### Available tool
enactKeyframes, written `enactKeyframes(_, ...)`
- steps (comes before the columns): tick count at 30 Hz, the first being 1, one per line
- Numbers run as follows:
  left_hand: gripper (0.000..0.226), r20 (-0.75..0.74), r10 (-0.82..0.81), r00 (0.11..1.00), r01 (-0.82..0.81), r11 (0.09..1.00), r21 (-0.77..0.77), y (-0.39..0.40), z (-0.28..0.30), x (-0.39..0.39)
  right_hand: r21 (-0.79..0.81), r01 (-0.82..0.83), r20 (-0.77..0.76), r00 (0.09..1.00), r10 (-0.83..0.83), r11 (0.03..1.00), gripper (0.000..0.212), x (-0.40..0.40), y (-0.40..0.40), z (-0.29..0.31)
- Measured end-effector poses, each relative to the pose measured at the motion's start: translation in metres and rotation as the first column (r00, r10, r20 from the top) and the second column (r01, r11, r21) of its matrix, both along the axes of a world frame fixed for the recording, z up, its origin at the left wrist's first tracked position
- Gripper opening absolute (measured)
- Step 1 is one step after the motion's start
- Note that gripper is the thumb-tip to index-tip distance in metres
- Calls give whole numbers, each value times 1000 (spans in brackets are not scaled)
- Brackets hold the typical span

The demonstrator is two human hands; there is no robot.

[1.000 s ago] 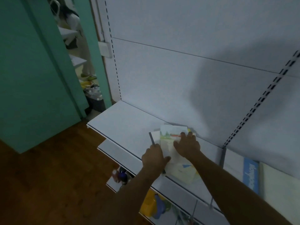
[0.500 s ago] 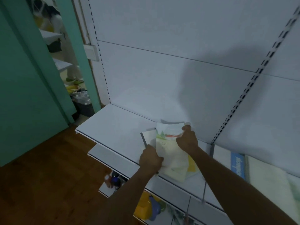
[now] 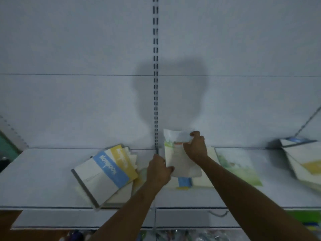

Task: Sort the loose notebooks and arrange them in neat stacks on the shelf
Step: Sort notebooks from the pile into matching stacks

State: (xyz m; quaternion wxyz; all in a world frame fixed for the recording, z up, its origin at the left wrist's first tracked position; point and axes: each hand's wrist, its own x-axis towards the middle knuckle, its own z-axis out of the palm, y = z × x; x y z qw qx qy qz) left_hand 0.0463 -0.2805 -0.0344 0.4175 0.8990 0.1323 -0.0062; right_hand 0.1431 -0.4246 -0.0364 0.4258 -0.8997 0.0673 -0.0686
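Note:
Both hands hold a pale notebook with a green and orange cover picture (image 3: 175,155), raised above the white shelf (image 3: 43,171) near the slotted upright. My left hand (image 3: 159,168) grips its lower left edge. My right hand (image 3: 196,147) grips its upper right corner. To the left lies a fanned pile of notebooks, the top one with a blue "Notebook" band (image 3: 111,168) and one with a yellow band (image 3: 121,159) under it. More notebooks lie under the held one (image 3: 185,182), a green-patterned one (image 3: 238,166) to the right, and another pile (image 3: 305,164) at far right.
A white back panel with a slotted black upright (image 3: 155,72) rises behind the shelf. A lower shelf (image 3: 83,218) juts out below, with coloured items under it. A metal hook (image 3: 218,213) hangs at the shelf front. Brown floor shows at the lower left.
The view has swung right from the shelf's left end to its middle. Both hands have carried the pale notebook to the right of the upright, leaving the blue-banded pile on the left.

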Motion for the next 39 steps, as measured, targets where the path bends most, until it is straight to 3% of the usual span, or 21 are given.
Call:
enactKeyframes(4,37,90,-42,995,49,996,-75,-68,22,19,140,82,52,995,-90,987,43,8,-74,13)
enactKeyframes(8,36,169,-139,976,156,983,-92,-130,40,38,117,156,83,982,-167,981,41,18,-140,22)
enactKeyframes(15,39,100,-185,978,201,961,-190,-217,19,57,38,259,65,963,-261,965,46,28,-242,18)
enactKeyframes(21,41,27,-137,990,139,958,-251,-260,-13,59,-34,193,21,981,-193,981,49,42,-277,-4)
enactKeyframes(27,49,-117,-156,981,129,970,-206,-263,-46,60,-130,108,-62,991,-116,986,49,43,-274,-37)
enactKeyframes(32,55,-214,-217,952,208,976,-63,-262,-61,58,-166,32,-159,986,-59,986,50,38,-270,-59)
enactKeyframes(39,53,-170,-267,949,284,955,87,-258,-71,49,-206,15,-285,956,-74,979,55,30,-264,-72)
